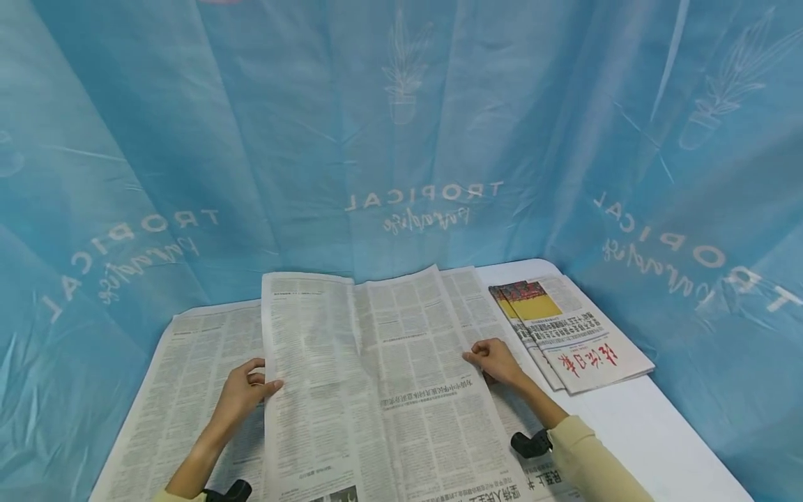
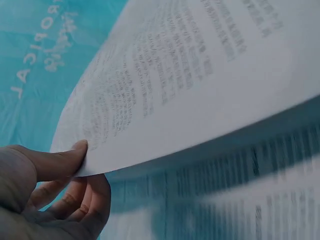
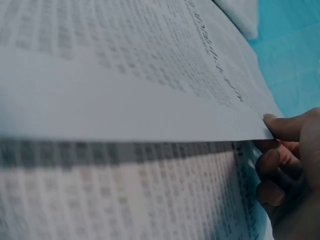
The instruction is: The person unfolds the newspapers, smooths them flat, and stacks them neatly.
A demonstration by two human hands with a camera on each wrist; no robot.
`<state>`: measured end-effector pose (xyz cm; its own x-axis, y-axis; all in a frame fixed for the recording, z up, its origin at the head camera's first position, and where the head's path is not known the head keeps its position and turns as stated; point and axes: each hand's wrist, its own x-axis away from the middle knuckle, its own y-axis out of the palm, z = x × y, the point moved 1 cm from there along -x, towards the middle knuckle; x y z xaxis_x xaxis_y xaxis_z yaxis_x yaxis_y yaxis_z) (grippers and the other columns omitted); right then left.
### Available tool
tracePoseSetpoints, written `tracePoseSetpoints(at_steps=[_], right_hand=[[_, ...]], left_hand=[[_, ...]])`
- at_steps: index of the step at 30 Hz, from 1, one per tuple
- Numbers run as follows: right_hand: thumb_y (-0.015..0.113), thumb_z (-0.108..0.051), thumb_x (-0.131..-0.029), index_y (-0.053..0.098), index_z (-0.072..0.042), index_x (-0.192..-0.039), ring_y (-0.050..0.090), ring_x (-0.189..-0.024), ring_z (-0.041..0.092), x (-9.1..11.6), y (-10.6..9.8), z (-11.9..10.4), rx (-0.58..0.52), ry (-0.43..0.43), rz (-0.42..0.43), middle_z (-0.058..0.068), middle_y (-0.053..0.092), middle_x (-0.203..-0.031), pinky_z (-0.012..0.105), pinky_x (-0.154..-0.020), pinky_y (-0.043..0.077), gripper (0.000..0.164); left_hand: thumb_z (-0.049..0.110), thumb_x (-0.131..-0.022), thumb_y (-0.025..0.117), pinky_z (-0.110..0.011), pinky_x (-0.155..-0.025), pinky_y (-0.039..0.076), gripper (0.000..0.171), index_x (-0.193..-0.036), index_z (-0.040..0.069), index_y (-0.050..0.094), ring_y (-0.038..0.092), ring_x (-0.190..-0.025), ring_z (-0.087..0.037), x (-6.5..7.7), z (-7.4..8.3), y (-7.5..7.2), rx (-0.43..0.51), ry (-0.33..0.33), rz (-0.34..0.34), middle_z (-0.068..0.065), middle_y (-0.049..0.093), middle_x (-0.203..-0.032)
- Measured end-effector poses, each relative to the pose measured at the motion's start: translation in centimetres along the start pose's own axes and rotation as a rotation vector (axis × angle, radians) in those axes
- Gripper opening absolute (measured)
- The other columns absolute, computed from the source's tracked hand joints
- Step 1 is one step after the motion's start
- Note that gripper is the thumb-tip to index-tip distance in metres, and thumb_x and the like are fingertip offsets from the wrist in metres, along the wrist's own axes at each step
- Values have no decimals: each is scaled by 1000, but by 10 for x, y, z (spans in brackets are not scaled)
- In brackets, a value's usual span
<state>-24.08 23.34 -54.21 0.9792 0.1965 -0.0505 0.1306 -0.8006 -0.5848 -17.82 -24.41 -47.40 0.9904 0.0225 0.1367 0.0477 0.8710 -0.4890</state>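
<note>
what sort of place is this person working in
Probably a small curtained-off workspace, though the wider room is hidden: a blue curtain printed "TROPICAL Paradise" hangs behind and beside a white table with open newspaper sheets and folded newspapers.

Sheet [image 1: 392, 387] pinched at both side edges.
Left hand [image 1: 243, 389] at its nine o'clock, right hand [image 1: 498, 361] at three; newspaper [image 1: 182, 390] underneath; folded papers [image 1: 574, 335] between two and three; curtain [image 1: 351, 139] at twelve.
</note>
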Motion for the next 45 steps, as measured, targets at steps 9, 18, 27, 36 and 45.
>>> tracePoseSetpoints(at_steps=[9, 18, 27, 36, 45], right_hand=[[67, -20, -93, 63, -4, -76, 28, -40, 6, 0, -11, 6, 19, 7, -16, -5, 39, -50, 23, -43, 30, 24], [68, -21, -92, 67, -1, -83, 36, -36, 7, 1, -15, 9, 39, 15, -1, 1, 58, -54, 26, -40, 35, 22], [68, -21, -92, 66, -3, -80, 35, -40, 8, -1, -19, 12, 65, 23, 21, -2, 53, -52, 26, -44, 35, 22], [68, -22, -93, 66, -1, -82, 36, -35, 7, 2, -24, 16, 52, 47, 17, 2, 57, -54, 28, -39, 36, 23], [67, -22, -93, 66, -1, -81, 34, -41, 7, 5, -33, 22, 81, 39, 21, -4, 48, -51, 25, -42, 32, 24]], left_hand=[[6, -88, 69, -34, -66, 50, 55, -129, -19, 42, 65, -74, -21, -5, -22, -13, -106, -55, -18, -23, 68, -90], [6, -88, 70, -33, -66, 49, 50, -124, -17, 45, 61, -70, -17, -8, -33, -20, -134, -102, -38, -17, 67, -86], [6, -87, 70, -37, -69, 51, 54, -124, -21, 42, 65, -76, -21, -9, -37, -30, -173, -67, -68, -23, 68, -90], [9, -85, 73, -36, -65, 49, 48, -115, -20, 49, 62, -71, -19, -6, -50, -38, -309, 7, -66, -16, 68, -81], [18, -86, 73, -46, -71, 49, 65, -122, -26, 41, 62, -81, -34, -3, -64, -51, -367, -28, -66, -24, 62, -86]])
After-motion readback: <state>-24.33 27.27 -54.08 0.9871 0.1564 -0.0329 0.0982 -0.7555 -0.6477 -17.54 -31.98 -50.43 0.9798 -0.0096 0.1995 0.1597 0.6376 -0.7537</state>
